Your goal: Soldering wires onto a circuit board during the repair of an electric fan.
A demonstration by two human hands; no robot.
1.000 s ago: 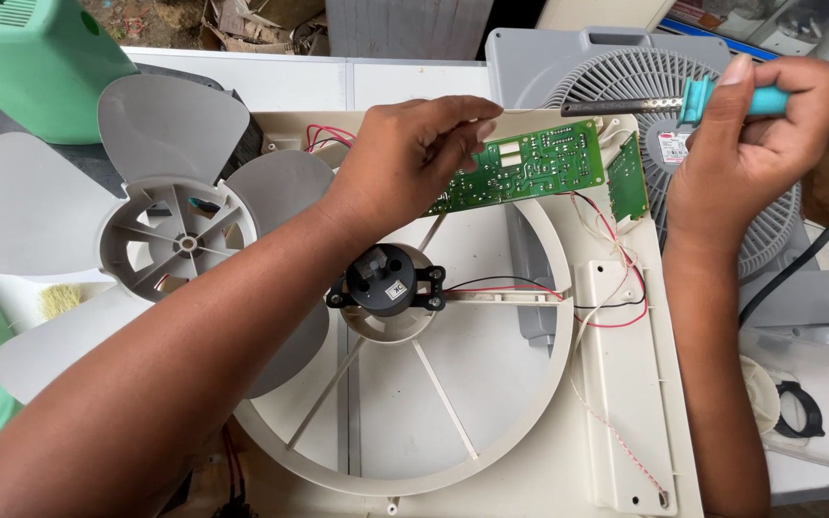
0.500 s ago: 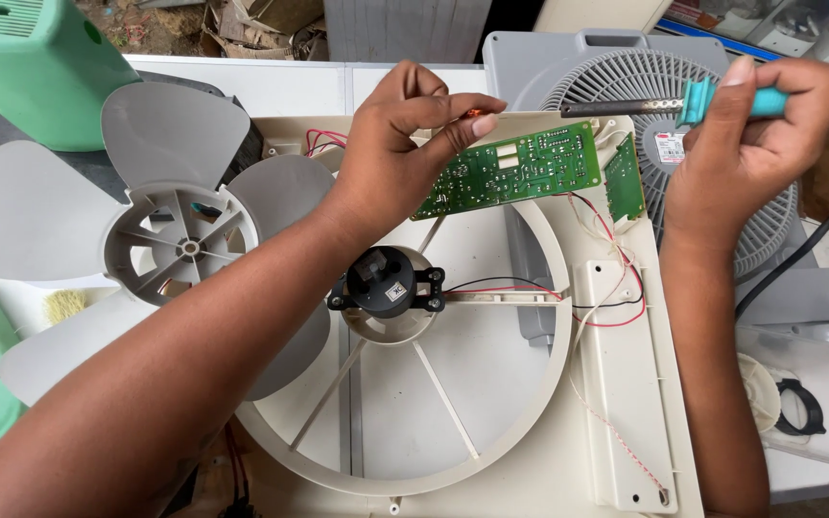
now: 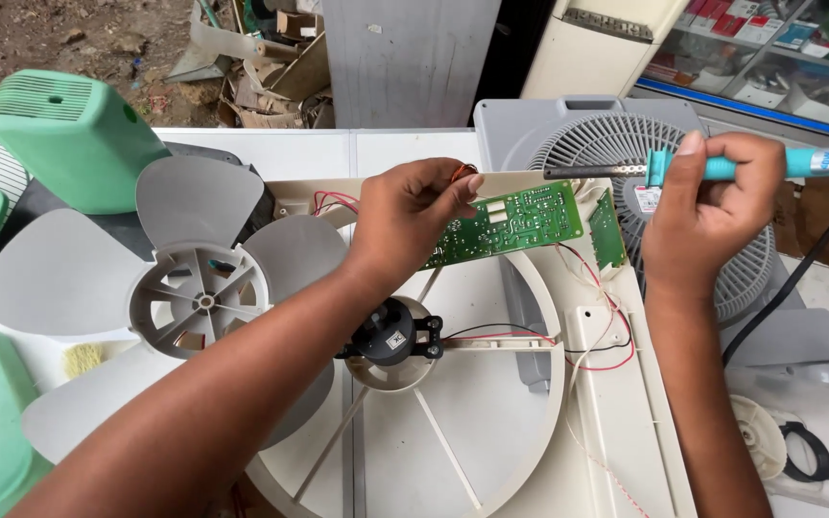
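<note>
Your left hand (image 3: 414, 216) pinches the green circuit board (image 3: 515, 223); right hand (image 3: 707, 206) grips the soldering iron (image 3: 722, 168), tip pointing left above the board.

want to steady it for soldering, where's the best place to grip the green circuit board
Probably by its bare left short edge, coming from the left, pinching the green circuit board as the left hand does. It lies tilted, components across its face, wires leaving the right end, where the soldering iron in the right hand points.
</note>
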